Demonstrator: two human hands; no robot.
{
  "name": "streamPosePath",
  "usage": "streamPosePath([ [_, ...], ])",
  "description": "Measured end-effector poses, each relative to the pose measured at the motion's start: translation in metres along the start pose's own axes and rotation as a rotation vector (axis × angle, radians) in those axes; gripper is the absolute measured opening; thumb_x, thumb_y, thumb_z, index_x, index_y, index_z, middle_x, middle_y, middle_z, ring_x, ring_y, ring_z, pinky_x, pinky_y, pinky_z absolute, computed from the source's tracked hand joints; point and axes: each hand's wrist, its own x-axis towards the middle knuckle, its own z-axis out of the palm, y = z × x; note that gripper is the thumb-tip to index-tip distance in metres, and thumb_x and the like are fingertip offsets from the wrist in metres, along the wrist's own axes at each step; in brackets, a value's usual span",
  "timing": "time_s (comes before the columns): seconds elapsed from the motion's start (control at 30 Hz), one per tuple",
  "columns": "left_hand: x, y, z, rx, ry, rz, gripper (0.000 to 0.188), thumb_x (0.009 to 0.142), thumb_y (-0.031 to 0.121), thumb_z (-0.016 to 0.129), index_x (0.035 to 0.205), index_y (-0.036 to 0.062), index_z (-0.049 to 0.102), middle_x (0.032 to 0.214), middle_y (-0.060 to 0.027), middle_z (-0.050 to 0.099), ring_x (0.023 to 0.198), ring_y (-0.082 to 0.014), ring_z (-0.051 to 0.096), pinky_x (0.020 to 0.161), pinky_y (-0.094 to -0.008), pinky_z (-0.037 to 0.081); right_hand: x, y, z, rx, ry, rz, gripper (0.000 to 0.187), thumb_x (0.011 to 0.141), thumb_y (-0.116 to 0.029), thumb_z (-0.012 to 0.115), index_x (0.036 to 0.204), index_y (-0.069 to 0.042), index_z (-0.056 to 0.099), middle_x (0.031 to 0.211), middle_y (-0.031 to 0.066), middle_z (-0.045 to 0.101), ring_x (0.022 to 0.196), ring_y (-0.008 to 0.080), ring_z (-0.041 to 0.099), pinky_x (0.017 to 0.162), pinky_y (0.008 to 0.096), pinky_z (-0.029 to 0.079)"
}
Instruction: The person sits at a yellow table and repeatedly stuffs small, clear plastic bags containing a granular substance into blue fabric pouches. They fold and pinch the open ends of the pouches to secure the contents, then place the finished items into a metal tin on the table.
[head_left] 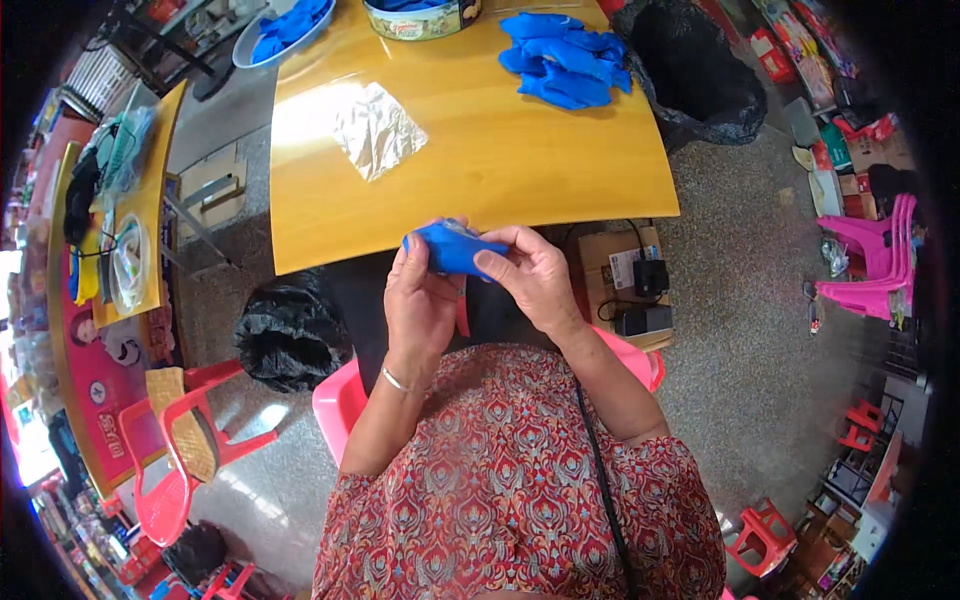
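Observation:
Just off the near edge of the table I hold a blue soft piece between both hands. It looks like folded cloth, but its exact kind does not show. My left hand is closed on its left end, with the thumb in front and the other fingers partly hidden behind. My right hand pinches the right end between thumb and fingers. Farther off, at the table's far right, lies a heap of similar blue pieces. A crumpled, shiny clear plastic sheet lies flat on the table to the left.
A yellow table spans the space ahead. At its far edge stand a round tub and a white basin with blue pieces. Black bags stand right and left. A cardboard box is beneath; a red chair stands left.

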Motion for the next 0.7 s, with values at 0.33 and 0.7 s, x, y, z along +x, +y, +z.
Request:
streamPosePath([
  [0.33, 0.0, -0.007, 0.0, 0.351, 0.026, 0.113, 0.029, 0.082, -0.003, 0.065, 0.111, -0.0004, 0.056, 0.104, -0.0098, 0.064, 0.094, -0.0194, 0.063, 0.086, -0.0338, 0.05, -0.001, -0.003, -0.007, -0.099, 0.013, -0.105, 0.023, 0.081, -0.002, 0.07, 0.101, 0.005, 0.059, 0.094, 0.0062, 0.064, 0.088, 0.0102, 0.06, 0.079, 0.0246, 0.051],
  [0.7, 0.005, 0.017, -0.006, 0.414, 0.039, -0.029, 0.035, 0.093, 0.011, 0.055, 0.123, -0.0031, 0.047, 0.11, -0.0174, 0.062, 0.093, -0.0212, 0.064, 0.083, -0.032, 0.052, 0.075, -0.058, -0.067, -0.205, 0.172, -0.126, 0.023, 0.08, -0.008, 0.072, 0.1, 0.0, 0.064, 0.083, 0.0023, 0.063, 0.071, 0.0094, 0.057, 0.064, 0.0222, 0.047],
])
